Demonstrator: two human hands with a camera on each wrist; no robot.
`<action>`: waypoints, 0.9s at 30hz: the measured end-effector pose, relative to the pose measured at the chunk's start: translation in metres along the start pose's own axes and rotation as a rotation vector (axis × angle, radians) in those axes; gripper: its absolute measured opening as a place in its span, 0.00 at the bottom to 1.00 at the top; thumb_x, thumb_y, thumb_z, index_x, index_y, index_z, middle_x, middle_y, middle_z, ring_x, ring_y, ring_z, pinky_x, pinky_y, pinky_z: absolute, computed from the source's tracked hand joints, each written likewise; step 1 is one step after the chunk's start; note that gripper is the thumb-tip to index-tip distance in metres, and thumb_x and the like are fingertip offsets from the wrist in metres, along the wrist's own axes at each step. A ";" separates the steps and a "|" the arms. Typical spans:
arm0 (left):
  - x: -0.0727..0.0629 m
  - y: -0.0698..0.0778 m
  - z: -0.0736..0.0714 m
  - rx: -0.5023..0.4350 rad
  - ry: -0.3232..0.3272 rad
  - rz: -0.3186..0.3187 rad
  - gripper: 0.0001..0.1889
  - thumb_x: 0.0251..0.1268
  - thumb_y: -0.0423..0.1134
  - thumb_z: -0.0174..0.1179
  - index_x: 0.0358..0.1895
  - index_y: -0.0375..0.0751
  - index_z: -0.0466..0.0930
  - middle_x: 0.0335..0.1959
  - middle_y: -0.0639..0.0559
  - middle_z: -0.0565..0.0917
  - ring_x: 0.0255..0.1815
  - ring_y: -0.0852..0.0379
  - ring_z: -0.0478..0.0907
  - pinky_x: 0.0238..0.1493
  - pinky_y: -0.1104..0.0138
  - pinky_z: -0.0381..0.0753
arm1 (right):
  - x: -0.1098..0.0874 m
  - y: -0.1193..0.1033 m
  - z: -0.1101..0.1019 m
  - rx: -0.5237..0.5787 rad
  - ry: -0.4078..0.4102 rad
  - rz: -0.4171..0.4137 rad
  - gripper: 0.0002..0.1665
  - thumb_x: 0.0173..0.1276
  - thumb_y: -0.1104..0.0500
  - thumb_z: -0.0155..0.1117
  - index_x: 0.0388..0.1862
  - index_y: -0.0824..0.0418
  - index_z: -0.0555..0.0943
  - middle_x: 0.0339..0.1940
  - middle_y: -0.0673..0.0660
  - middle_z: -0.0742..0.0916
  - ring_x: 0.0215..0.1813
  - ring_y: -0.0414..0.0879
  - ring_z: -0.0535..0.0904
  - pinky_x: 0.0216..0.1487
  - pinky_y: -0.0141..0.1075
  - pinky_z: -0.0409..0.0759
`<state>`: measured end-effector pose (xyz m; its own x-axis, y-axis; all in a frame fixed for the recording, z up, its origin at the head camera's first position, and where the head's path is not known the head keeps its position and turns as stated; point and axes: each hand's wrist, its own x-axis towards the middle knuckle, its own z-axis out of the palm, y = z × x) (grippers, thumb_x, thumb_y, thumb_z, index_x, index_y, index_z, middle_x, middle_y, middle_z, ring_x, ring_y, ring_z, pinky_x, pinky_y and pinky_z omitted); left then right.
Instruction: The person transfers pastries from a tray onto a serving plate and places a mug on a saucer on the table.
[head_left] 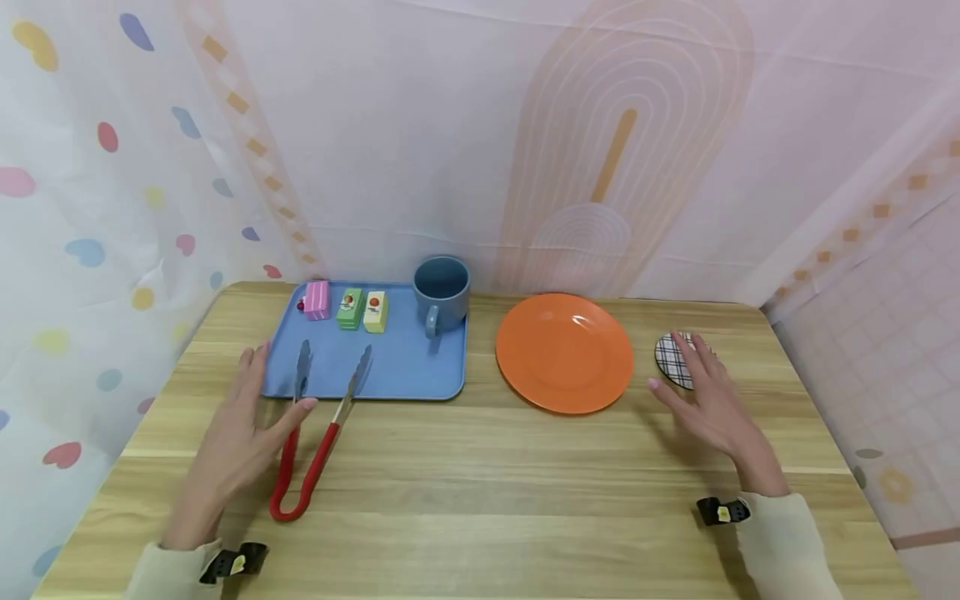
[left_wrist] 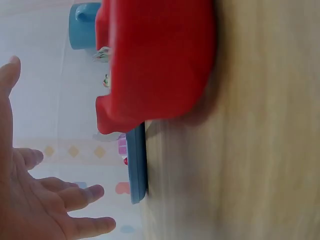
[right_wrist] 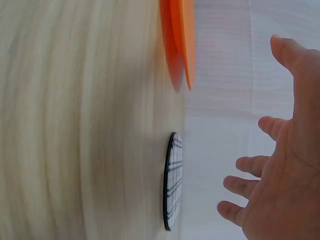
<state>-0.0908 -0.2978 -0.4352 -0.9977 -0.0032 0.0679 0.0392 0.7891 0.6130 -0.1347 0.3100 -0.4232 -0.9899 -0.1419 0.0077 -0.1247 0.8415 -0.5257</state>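
Observation:
My left hand (head_left: 236, 437) hovers with spread fingers beside the tray's left front corner, holding nothing. Next to it lie red-handled tongs (head_left: 324, 454), their metal tips spread over the front of the blue tray (head_left: 408, 375). In the left wrist view the red handle (left_wrist: 160, 60) looms close. My right hand (head_left: 708, 408), fingers spread, is above a round plaid coaster (head_left: 670, 360) and partly covers it in the head view. The right wrist view shows a gap between those fingers and the coaster (right_wrist: 174, 182).
On the tray stand a blue mug (head_left: 442, 300) and toy cake slices: pink (head_left: 318, 300), green (head_left: 350, 308) and cream (head_left: 376, 312). An orange plate (head_left: 564, 354) sits between tray and coaster on the wooden table (head_left: 480, 500). A patterned cloth (head_left: 420, 150) hangs behind.

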 end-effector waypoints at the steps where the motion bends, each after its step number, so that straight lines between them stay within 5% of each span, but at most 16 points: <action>1: -0.001 0.000 0.000 -0.007 0.000 -0.005 0.52 0.73 0.59 0.58 0.84 0.56 0.28 0.85 0.40 0.30 0.81 0.20 0.39 0.66 0.22 0.50 | 0.000 -0.001 0.000 0.013 -0.003 -0.001 0.52 0.76 0.38 0.57 0.87 0.50 0.42 0.86 0.69 0.45 0.81 0.79 0.41 0.69 0.80 0.46; 8: -0.004 0.003 0.003 -0.068 0.002 -0.047 0.49 0.74 0.60 0.57 0.84 0.56 0.32 0.85 0.33 0.40 0.80 0.20 0.44 0.67 0.23 0.51 | 0.004 0.000 0.003 0.103 -0.010 -0.027 0.51 0.77 0.41 0.58 0.86 0.52 0.42 0.86 0.68 0.47 0.85 0.71 0.40 0.71 0.78 0.46; 15: -0.006 0.007 0.003 -0.130 -0.020 -0.173 0.49 0.75 0.63 0.53 0.84 0.57 0.28 0.81 0.27 0.52 0.75 0.19 0.56 0.63 0.24 0.61 | 0.009 -0.004 0.005 0.181 -0.004 -0.044 0.50 0.79 0.44 0.58 0.86 0.52 0.42 0.85 0.68 0.51 0.84 0.70 0.45 0.73 0.75 0.51; 21: -0.008 0.008 0.005 -0.192 -0.002 -0.182 0.51 0.74 0.62 0.55 0.85 0.51 0.30 0.80 0.28 0.56 0.73 0.22 0.62 0.64 0.29 0.66 | 0.012 -0.006 0.010 0.249 -0.003 -0.028 0.48 0.79 0.43 0.56 0.86 0.53 0.44 0.86 0.64 0.54 0.82 0.67 0.56 0.72 0.64 0.68; 27: -0.010 0.007 0.007 -0.202 -0.022 -0.202 0.53 0.71 0.62 0.59 0.85 0.49 0.33 0.76 0.28 0.63 0.69 0.26 0.67 0.60 0.37 0.77 | 0.019 -0.011 0.013 0.310 -0.006 0.015 0.47 0.79 0.41 0.56 0.86 0.52 0.46 0.84 0.66 0.60 0.79 0.69 0.63 0.71 0.65 0.69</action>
<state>-0.0810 -0.2880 -0.4377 -0.9873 -0.1328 -0.0876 -0.1526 0.6353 0.7570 -0.1516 0.2915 -0.4282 -0.9910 -0.1341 -0.0064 -0.0823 0.6444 -0.7603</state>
